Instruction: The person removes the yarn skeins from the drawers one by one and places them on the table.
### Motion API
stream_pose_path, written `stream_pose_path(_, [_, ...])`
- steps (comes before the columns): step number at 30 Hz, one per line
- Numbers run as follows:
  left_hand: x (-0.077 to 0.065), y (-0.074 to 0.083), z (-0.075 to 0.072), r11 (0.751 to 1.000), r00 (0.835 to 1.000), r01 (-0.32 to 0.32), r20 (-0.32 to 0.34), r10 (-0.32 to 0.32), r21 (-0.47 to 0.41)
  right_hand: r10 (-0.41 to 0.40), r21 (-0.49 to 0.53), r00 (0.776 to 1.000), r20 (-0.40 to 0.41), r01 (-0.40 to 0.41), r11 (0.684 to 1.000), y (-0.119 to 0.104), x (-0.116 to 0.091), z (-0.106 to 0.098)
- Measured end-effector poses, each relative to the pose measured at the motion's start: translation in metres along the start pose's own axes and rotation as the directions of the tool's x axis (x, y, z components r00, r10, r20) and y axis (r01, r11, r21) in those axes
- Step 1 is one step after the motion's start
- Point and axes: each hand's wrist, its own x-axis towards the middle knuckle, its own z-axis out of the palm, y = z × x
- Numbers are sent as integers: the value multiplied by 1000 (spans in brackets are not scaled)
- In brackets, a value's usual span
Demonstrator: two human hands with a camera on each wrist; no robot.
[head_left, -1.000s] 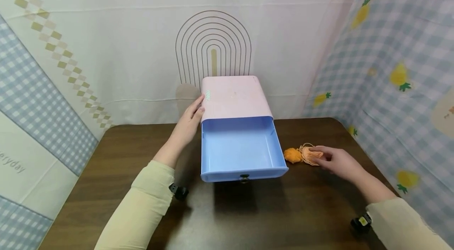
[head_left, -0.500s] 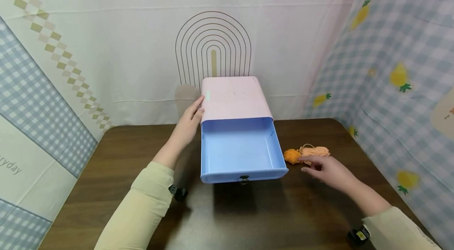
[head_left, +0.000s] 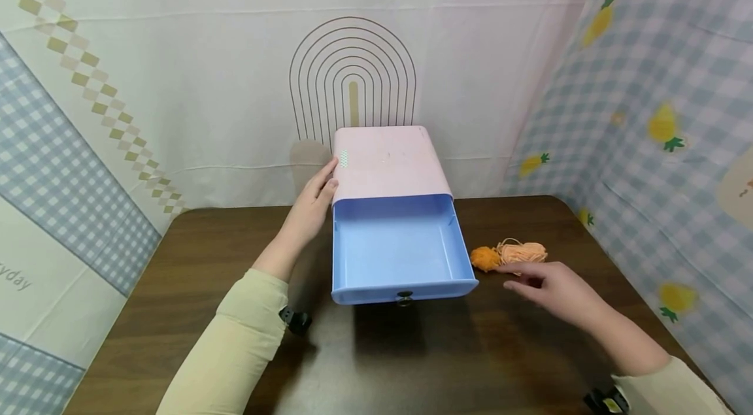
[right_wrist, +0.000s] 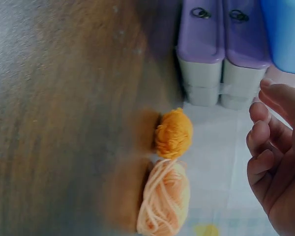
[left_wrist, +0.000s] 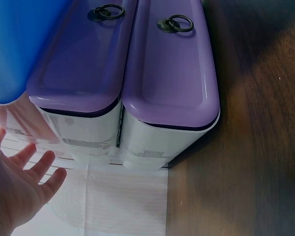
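Note:
A small drawer cabinet (head_left: 388,163) with a pink top stands at the back middle of the table. Its blue top drawer (head_left: 394,242) is pulled far out, with nothing inside. My left hand (head_left: 308,206) rests along the cabinet's left side, fingers extended and fingertips near the top edge. To the right of the drawer lie an orange ball of yarn (head_left: 484,258) and a peach skein of yarn (head_left: 529,251), end to end. My right hand (head_left: 555,287) is at the near side of the yarn, fingers loosely bent and holding nothing; its index finger overlaps the skein's near edge.
Beneath the blue drawer, two purple drawers (left_wrist: 167,69) with ring pulls are pushed in. The dark wooden table (head_left: 235,349) extends in front. A white patterned cloth (head_left: 235,75) hangs behind it, and a checked cloth (head_left: 635,193) borders the right.
My right hand has come away from the peach skein, moving nearer to me and uncovering it. The left hand and the cabinet have stayed in place.

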Motion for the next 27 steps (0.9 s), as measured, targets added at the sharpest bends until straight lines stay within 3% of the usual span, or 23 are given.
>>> stream_pose_path(8, [0, -1, 0, 1000, 1000, 2, -7, -2, -2, -27, 76, 999, -38, 30, 997, -20, -4, -12])
stream_pose_path(14, [0, -1, 0, 1000, 1000, 2, -6, -2, 2, -86, 136, 994, -75, 95, 986, -36, -7, -20])
stream_pose_path(27, [0, 1, 0, 1000, 1000, 21, 3, -21, 0, -244, 170, 960, -138, 266, 949, -66, -11, -28])
